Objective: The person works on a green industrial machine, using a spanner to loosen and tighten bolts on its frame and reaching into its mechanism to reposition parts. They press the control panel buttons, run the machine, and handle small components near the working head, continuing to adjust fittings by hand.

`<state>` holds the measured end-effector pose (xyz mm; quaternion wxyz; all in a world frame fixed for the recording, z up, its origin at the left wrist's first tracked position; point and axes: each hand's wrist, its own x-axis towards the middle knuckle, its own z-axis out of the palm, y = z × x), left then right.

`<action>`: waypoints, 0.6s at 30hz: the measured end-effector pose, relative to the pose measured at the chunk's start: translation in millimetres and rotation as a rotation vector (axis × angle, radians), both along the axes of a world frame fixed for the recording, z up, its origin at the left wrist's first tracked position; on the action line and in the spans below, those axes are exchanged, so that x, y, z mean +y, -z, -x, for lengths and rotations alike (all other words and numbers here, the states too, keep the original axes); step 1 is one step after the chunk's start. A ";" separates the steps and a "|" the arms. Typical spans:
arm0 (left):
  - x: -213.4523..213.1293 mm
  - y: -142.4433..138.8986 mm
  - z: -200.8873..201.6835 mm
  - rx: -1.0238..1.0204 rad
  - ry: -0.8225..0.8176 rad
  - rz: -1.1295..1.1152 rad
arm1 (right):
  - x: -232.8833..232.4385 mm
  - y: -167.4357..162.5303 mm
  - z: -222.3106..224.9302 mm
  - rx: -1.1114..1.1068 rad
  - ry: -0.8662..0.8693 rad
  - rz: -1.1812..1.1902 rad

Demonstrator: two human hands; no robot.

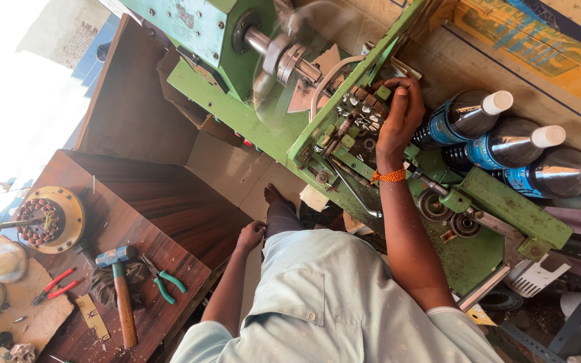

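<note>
Five fingers of the right hand [398, 114] curl down onto a small green knob [383, 92] at the upper edge of the green winding machine [317, 128]; the grip looks closed, though contact is partly hidden. Judgement: turn in small steps, keeping the wrist clear of the spinning spindle [284, 57] at 9 o'clock. Forearm runs back toward 6 o'clock, orange wrist thread [389, 176] showing. Left hand [249, 235] rests loosely closed on the knee, holding nothing visible.

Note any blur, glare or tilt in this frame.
Head view: spinning spindle on the green machine is motion-blurred; daylight at the left edge is blown out white; the scene sits rotated; right hand, hammer and bottles are sharp.
</note>
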<state>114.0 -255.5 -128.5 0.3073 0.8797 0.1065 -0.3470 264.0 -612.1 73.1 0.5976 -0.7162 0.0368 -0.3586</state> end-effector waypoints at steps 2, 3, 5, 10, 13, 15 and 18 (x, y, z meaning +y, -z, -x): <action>0.3 0.1 3.4 0.036 -0.043 0.002 | 0.8 0.1 0.9 0.005 -0.001 -0.011; 0.2 0.3 5.0 0.021 -0.051 0.012 | 1.1 0.3 1.3 0.007 -0.003 -0.017; -0.5 0.8 7.6 -0.009 -0.067 0.030 | 1.3 1.0 1.7 0.023 -0.007 -0.041; -5.8 1.7 11.2 -0.072 -0.058 0.038 | -0.9 2.7 1.3 0.019 0.006 -0.016; -9.7 1.4 11.3 -0.083 -0.056 0.047 | -2.2 4.4 0.4 0.004 0.014 0.014; -12.4 1.0 10.4 -0.072 -0.060 0.047 | -2.5 6.5 -0.2 0.010 0.023 0.010; -16.5 1.0 8.3 -0.047 -0.057 0.042 | -1.9 10.9 -0.7 -0.050 -0.011 -0.106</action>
